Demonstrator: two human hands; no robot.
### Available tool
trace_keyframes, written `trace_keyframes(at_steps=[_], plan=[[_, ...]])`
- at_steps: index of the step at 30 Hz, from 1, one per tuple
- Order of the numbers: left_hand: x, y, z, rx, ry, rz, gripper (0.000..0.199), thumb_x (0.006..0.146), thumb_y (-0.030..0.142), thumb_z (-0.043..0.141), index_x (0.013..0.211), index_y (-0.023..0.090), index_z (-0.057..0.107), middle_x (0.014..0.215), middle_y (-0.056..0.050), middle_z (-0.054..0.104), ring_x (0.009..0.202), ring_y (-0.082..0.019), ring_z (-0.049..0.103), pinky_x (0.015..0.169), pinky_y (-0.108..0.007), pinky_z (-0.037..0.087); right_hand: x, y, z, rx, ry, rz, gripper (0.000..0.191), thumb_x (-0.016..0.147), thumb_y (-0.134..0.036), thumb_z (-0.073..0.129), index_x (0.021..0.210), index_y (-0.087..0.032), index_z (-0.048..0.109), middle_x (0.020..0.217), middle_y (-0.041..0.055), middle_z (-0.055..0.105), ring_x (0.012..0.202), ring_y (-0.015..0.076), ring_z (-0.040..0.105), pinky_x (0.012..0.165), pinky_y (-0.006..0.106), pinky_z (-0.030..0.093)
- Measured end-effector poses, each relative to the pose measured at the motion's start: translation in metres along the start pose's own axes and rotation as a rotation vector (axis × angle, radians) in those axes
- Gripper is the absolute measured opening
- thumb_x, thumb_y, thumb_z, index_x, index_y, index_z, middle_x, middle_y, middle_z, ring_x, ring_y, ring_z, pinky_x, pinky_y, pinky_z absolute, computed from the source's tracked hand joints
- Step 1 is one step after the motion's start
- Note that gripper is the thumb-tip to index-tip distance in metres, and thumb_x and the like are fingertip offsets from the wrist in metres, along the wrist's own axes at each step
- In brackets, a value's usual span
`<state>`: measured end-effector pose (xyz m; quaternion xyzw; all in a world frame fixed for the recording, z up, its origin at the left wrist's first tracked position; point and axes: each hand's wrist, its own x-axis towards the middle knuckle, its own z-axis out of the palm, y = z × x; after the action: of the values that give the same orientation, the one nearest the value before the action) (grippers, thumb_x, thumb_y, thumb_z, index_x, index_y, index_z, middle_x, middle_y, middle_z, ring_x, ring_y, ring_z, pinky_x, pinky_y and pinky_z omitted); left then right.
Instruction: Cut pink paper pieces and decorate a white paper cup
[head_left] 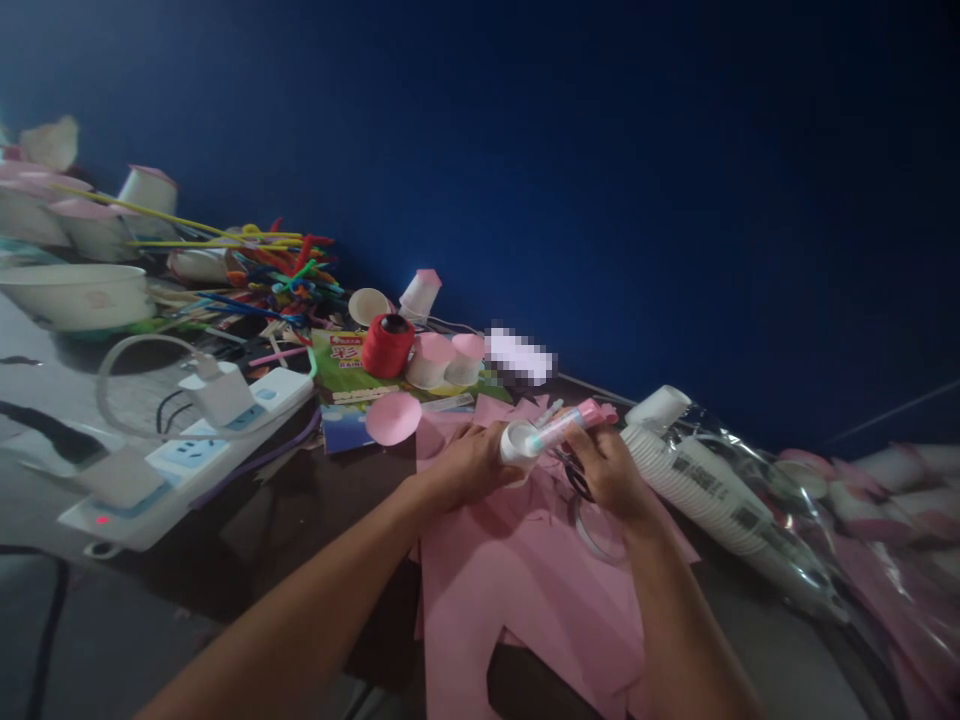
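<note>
My left hand [474, 467] is closed around a small white paper cup [517, 442], tilted so that its round end faces up and right. In my right hand [609, 468] is a glue stick [564, 428] with a pink end. Its other end meets the cup's rim, though I cannot tell whether it touches. Beneath both hands lie cut sheets of pink paper [472, 570]. Dark scissor-like handles [576, 478] show beside my right hand, and a clear ring like a tape roll [596, 530] lies below it. A pink paper circle [394, 418] lies left of the cup.
A red thread spool [388, 346] stands near pink-topped cups [429, 362]. Leftward are a power strip [195, 450] with cables, colourful pipe cleaners [292, 265] and a white bowl [75, 295]. Stacked cups in plastic [705, 490] lie at right. A dark blue wall [562, 180] rises behind.
</note>
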<state>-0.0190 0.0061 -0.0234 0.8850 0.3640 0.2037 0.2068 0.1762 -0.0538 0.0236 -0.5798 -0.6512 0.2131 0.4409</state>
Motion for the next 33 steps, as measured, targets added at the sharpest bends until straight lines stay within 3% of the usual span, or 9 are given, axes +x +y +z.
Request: trace_keyframes(at_steps=[7, 11, 15, 20, 29, 33], plan=[[-0.001, -0.004, 0.004, -0.037, 0.051, 0.053, 0.047, 0.084, 0.042, 0.062, 0.120, 0.015, 0.047, 0.106, -0.013, 0.068, 0.100, -0.029, 0.063, 0.092, -0.042, 0.042, -0.002, -0.010, 0.011, -0.347, 0.165, -0.217, 0.036, 0.093, -0.050, 0.046, 0.094, -0.017, 0.062, 0.084, 0.0113, 0.070, 0.080, 0.0268, 0.066, 0.071, 0.037, 0.050], [0.000, -0.004, 0.004, -0.032, 0.036, 0.043, 0.049, 0.083, 0.041, 0.063, 0.121, 0.015, 0.046, 0.107, -0.012, 0.068, 0.100, -0.030, 0.063, 0.092, -0.042, 0.042, -0.002, -0.005, 0.025, -0.387, 0.279, -0.279, 0.036, 0.093, -0.049, 0.046, 0.100, -0.017, 0.062, 0.088, 0.0140, 0.072, 0.083, 0.0288, 0.067, 0.073, 0.040, 0.051], [-0.001, -0.001, 0.001, -0.020, 0.007, 0.011, 0.047, 0.083, 0.041, 0.064, 0.118, 0.014, 0.048, 0.106, -0.013, 0.068, 0.101, -0.031, 0.062, 0.091, -0.042, 0.043, -0.001, -0.003, 0.038, -0.297, 0.302, -0.275, 0.035, 0.093, -0.047, 0.048, 0.105, -0.017, 0.062, 0.099, 0.0164, 0.072, 0.093, 0.0299, 0.068, 0.080, 0.042, 0.053], [-0.002, 0.001, -0.002, -0.002, 0.013, 0.027, 0.047, 0.083, 0.040, 0.064, 0.118, 0.014, 0.047, 0.107, -0.013, 0.068, 0.101, -0.030, 0.062, 0.093, -0.042, 0.042, 0.000, -0.007, 0.045, -0.138, 0.235, -0.255, 0.032, 0.093, -0.044, 0.049, 0.107, -0.018, 0.063, 0.103, 0.0143, 0.072, 0.098, 0.0285, 0.068, 0.083, 0.041, 0.054], [0.001, -0.003, 0.006, 0.021, 0.036, 0.074, 0.046, 0.084, 0.043, 0.062, 0.117, 0.014, 0.048, 0.106, -0.013, 0.067, 0.099, -0.030, 0.063, 0.091, -0.043, 0.043, -0.002, 0.005, 0.022, 0.202, 0.009, -0.071, 0.033, 0.090, -0.048, 0.056, 0.106, -0.020, 0.064, 0.099, 0.0083, 0.072, 0.092, 0.0245, 0.068, 0.081, 0.039, 0.056], [0.000, -0.004, 0.005, -0.021, 0.018, 0.054, 0.048, 0.084, 0.043, 0.062, 0.119, 0.013, 0.047, 0.106, -0.014, 0.068, 0.099, -0.030, 0.063, 0.092, -0.043, 0.043, 0.002, 0.016, 0.019, 0.273, 0.148, -0.073, 0.033, 0.092, -0.050, 0.051, 0.103, -0.021, 0.064, 0.095, 0.0069, 0.069, 0.089, 0.0223, 0.066, 0.080, 0.038, 0.055]])
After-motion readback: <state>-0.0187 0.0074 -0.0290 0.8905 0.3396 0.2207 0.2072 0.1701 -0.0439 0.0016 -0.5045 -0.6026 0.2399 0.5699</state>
